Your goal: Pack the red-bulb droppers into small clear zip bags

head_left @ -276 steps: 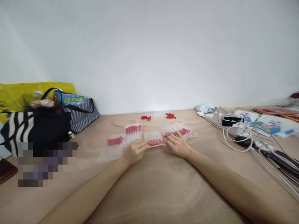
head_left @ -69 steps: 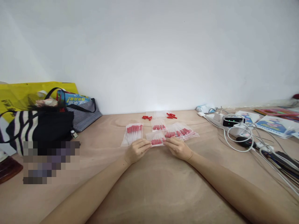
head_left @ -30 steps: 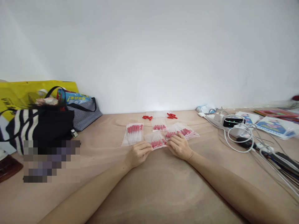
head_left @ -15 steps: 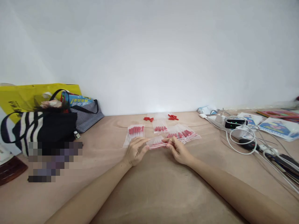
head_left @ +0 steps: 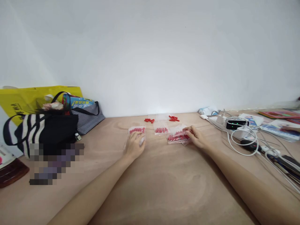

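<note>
My right hand [head_left: 196, 136] pinches the edge of a clear zip bag with red cone-like pieces [head_left: 179, 132], over a fanned pile of similar bags [head_left: 173, 140]. On the left, my left hand [head_left: 134, 145] rests over another clear bag with red pieces [head_left: 136, 129] and covers its lower part. Its fingers are stretched out, apart from the thumb, and nothing shows in its grip. Between the two hands lies one more filled bag [head_left: 161, 129], touched by neither.
Loose red pieces lie in two groups, one at the back left [head_left: 149, 120] and one at the back right [head_left: 173, 118]. A striped black bag [head_left: 53, 131] stands at left. White cables [head_left: 243, 142] and a power strip crowd the right. Another person's hand [head_left: 290, 128] shows at the far right edge.
My right hand has carried the bag right and away onto the pile. My left hand has let go of it and moved left onto the left bag. Another person's hand has appeared at far right.
</note>
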A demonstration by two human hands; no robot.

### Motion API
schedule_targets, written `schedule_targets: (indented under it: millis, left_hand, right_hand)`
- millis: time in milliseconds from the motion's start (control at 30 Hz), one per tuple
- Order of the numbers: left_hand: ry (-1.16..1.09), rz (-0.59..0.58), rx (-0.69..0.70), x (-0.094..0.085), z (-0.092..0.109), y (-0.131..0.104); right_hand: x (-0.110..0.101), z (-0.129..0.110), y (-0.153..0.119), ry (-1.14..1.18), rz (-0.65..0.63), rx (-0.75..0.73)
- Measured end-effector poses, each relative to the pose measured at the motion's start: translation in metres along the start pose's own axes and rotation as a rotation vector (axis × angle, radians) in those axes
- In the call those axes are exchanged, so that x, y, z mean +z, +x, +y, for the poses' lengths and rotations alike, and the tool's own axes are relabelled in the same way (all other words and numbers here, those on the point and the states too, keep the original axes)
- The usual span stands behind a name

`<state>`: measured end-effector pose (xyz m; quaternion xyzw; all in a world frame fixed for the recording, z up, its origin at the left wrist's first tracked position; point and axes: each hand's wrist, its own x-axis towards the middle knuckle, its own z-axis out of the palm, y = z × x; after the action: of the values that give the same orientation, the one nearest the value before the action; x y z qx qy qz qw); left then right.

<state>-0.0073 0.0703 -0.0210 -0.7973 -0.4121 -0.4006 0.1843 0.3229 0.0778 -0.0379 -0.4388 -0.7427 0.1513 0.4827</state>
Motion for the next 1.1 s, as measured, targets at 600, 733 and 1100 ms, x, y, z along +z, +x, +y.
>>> schedule_targets:
  millis: [600, 733, 1100]
  left_hand:
    - [-0.145, -0.625, -0.082, 0.045, 0.045, 0.024]
    - [-0.104, -0.487, -0.015, 0.015, 0.051, 0.004]
    - [0.051, -0.372, -0.982, -0.004, -0.049, 0.036]
  right_hand:
    - [0.023, -0.041, -0.015, -0.577, 0.301, -0.280]
    - [0.034, -0.058, -0.026, -0.469, 0.144, -0.401]
    - [0.041, -0.070, -0.032, -0.391, -0.047, -0.468]
